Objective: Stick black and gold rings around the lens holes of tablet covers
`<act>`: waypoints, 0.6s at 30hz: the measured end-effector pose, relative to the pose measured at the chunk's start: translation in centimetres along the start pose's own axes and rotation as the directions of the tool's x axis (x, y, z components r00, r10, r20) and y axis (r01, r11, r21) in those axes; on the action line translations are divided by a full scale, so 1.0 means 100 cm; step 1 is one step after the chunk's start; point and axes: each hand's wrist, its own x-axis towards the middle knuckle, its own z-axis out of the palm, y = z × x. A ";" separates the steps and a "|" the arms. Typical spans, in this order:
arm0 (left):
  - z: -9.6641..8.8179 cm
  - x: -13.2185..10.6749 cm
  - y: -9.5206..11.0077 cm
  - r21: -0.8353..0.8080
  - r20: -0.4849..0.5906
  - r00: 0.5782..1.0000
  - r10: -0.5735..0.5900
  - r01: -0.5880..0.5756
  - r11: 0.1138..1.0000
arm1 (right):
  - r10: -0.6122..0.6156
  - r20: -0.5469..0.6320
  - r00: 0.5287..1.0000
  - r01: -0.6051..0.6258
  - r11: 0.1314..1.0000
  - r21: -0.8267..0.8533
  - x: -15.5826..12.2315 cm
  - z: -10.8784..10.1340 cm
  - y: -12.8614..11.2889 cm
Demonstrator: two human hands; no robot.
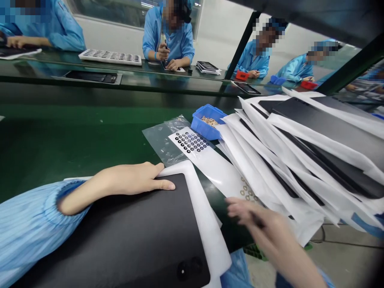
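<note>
My left hand lies flat on a black tablet-like panel, which has two round openings near its lower edge and sits on a white backing sheet. My right hand is motion-blurred above the bench, with a thin dark tool between its fingers. Just beyond that hand, a white sheet carries black ring stickers and gold-coloured rings. A blue plastic bin holds small tan pieces. To the right lies a heap of black panels in white sleeves.
A clear plastic bag lies under the sticker sheet on the green belt. Across a dark-framed bench, several people in blue smocks work at panels and trays. Bare floor shows at the lower right.
</note>
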 end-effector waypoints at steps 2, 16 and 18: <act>0.001 0.000 0.000 0.010 0.003 1.000 -0.007 0.007 1.000 | 0.019 -0.205 0.979 -0.055 0.983 -0.173 -0.015 -0.010 0.024; -0.022 0.001 -0.022 0.228 -0.236 0.966 0.109 -0.054 0.972 | -0.111 -0.096 0.989 0.076 0.946 -0.314 -0.035 0.030 0.041; -0.020 -0.001 0.001 0.320 -0.307 0.906 0.290 -0.189 0.928 | -0.070 -0.101 0.992 0.049 0.978 -0.202 -0.033 0.021 0.039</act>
